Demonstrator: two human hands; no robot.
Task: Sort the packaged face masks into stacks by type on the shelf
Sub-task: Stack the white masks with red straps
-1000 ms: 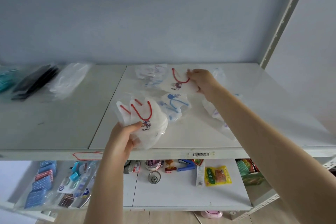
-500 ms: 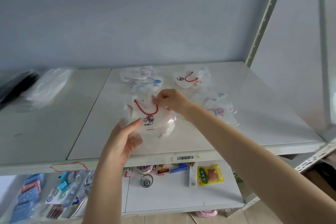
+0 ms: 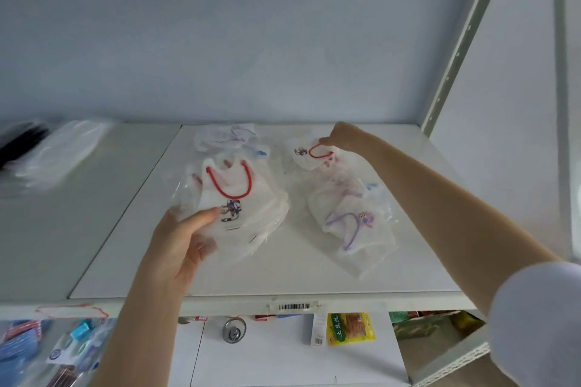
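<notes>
Shelf (image 3: pixel 283 276), white panel, upper level: packaged face masks lie in loose groups. Left hand (image 3: pixel 185 239): thumb on top and fingers beneath, gripping the near-left corner of a stack of red-loop masks (image 3: pixel 245 198) in clear wrap, held at the centre of the panel. Right hand (image 3: pixel 339 137): reaching to the far right, fingertips pinched on the far edge of a single red-loop mask packet (image 3: pixel 309 155) lying on the shelf. Purple-loop masks (image 3: pixel 352 223): overlapping packets to the near right, beneath the right forearm. Far packets (image 3: pixel 226 138): a small heap at the back, beyond the held stack, with purple and blue loops showing. Clear-wrapped white masks (image 3: pixel 59 154) and black masks (image 3: pixel 19 141): far left, blurred. Barcode label (image 3: pixel 294 306): on the shelf's front edge. Lower shelf: yellow snack packet (image 3: pixel 350 328) and round tin (image 3: pixel 234 328).
</notes>
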